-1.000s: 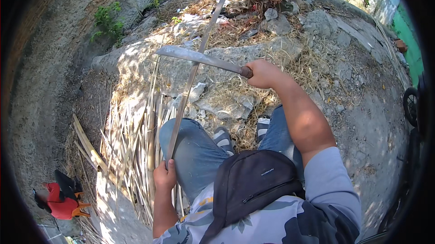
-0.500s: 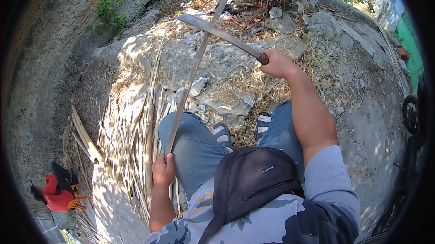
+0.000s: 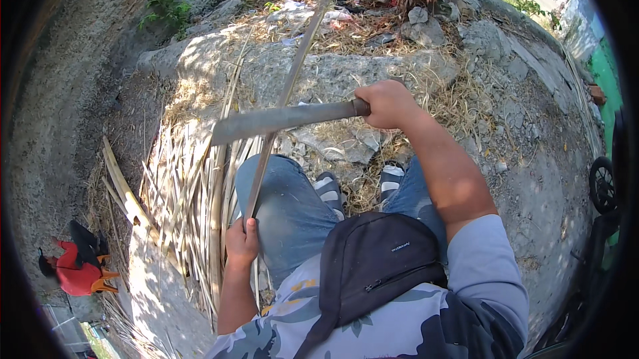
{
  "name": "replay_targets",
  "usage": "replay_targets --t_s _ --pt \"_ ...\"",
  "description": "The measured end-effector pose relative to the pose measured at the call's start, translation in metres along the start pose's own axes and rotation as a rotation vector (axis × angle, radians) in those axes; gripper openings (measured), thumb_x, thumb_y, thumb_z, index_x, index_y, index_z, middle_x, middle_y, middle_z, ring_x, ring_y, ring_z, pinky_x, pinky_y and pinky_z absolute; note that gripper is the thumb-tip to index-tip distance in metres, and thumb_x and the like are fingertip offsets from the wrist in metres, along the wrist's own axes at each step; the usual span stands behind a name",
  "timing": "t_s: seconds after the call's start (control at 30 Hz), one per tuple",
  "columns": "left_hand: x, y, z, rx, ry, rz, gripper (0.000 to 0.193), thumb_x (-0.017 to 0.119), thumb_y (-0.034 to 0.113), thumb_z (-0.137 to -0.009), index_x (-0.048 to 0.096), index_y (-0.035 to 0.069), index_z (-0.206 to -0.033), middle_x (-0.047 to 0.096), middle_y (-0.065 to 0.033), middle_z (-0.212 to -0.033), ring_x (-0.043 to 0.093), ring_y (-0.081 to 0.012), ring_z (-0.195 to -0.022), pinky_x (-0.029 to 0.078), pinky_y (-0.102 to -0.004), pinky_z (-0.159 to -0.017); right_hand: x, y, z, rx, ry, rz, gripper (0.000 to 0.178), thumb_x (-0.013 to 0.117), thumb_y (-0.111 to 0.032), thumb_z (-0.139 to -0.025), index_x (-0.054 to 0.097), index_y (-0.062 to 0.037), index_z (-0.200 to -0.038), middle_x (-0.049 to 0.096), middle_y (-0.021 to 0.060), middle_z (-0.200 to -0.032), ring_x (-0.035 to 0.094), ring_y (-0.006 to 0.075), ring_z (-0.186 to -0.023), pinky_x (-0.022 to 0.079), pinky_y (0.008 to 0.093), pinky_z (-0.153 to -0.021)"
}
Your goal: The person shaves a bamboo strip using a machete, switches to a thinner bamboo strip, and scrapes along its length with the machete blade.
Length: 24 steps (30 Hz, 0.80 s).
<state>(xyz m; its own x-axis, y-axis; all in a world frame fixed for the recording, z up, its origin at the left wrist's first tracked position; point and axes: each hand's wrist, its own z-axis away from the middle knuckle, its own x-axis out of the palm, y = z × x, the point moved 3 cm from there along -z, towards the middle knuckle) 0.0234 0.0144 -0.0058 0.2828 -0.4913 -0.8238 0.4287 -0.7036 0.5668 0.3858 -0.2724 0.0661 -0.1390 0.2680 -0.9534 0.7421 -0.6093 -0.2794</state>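
1. Just now the large knife [image 3: 313,114] has come down along the long strip [image 3: 259,176]: half a second ago it crossed high, toward the far end, and now it crosses well nearer you, just beyond your left knee [image 3: 279,189].
2. Your right hand [image 3: 386,104] has its fingers wrapped firmly round the knife's handle, and more of the blade's broad face shows than before.
3. Your left hand [image 3: 241,242] remains closed on the strip's near end, thumb along it.
4. From there the strip slants up past that knee and out through the top of the view; earlier, its far tip showed.
5. For the work, I judge that the blade now meets a lower stretch, closer to your holding fingers. Whether its edge touches, I cannot tell.
6. The pile of pale strips [image 3: 183,206] lies unchanged to your left.
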Motion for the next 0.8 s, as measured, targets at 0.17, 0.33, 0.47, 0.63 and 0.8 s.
replay_targets --t_s 0.17,0.33,0.47,0.63,0.8 --pt "-0.002 0.003 -0.003 -0.075 0.004 -0.066 0.064 0.051 0.058 -0.100 0.064 -0.002 -0.086 0.062 -0.0243 -0.068 0.063 -0.0462 -0.068 0.047 -0.0493 -0.062 -0.005 0.072 0.006 0.490 0.138 -0.350 0.026 0.073 -0.022 -0.077 0.071 -0.0089 -0.100 0.072 0.0176 -0.092 0.070 0.0365 -0.089 0.053 0.0469 -0.078" --pt "-0.004 0.006 -0.003 -0.059 -0.013 -0.045 0.065 0.050 0.060 -0.100 0.065 -0.002 -0.086 0.063 -0.0246 -0.070 0.064 -0.0468 -0.069 0.048 -0.0500 -0.063 -0.012 0.043 0.010 0.499 0.143 -0.290 0.026 0.072 -0.021 -0.079 0.071 -0.0092 -0.103 0.072 0.0187 -0.096 0.070 0.0368 -0.090 0.053 0.0467 -0.078" --pt "-0.004 0.006 -0.002 -0.081 -0.004 -0.016 0.066 0.049 0.060 -0.100 0.063 -0.002 -0.085 0.063 -0.0260 -0.071 0.063 -0.0480 -0.070 0.048 -0.0507 -0.064 0.003 -0.006 0.004 0.172 -0.007 -0.127 0.025 0.072 -0.019 -0.077 0.069 -0.0088 -0.099 0.072 0.0160 -0.091 0.070 0.0351 -0.092 0.055 0.0461 -0.081" --pt "-0.014 0.008 -0.004 -0.075 0.013 -0.213 0.063 0.052 0.058 -0.099 0.059 -0.002 -0.082 0.061 -0.0252 -0.069 0.062 -0.0477 -0.069 0.048 -0.0509 -0.063 0.019 -0.054 0.000 -0.150 -0.172 0.139 0.023 0.074 -0.021 -0.073 0.068 -0.0138 -0.094 0.071 0.0100 -0.085 0.071 0.0324 -0.088 0.055 0.0458 -0.078" --pt "-0.005 0.001 -0.005 -0.044 0.024 -0.087 0.061 0.055 0.057 -0.098 0.057 -0.002 -0.080 0.062 -0.0258 -0.070 0.062 -0.0487 -0.071 0.048 -0.0528 -0.065 -0.011 0.033 -0.004 0.295 0.013 -0.153 0.023 0.072 -0.021 -0.077 0.068 -0.0075 -0.094 0.071 0.0141 -0.086 0.071 0.0334 -0.086 0.055 0.0456 -0.078"
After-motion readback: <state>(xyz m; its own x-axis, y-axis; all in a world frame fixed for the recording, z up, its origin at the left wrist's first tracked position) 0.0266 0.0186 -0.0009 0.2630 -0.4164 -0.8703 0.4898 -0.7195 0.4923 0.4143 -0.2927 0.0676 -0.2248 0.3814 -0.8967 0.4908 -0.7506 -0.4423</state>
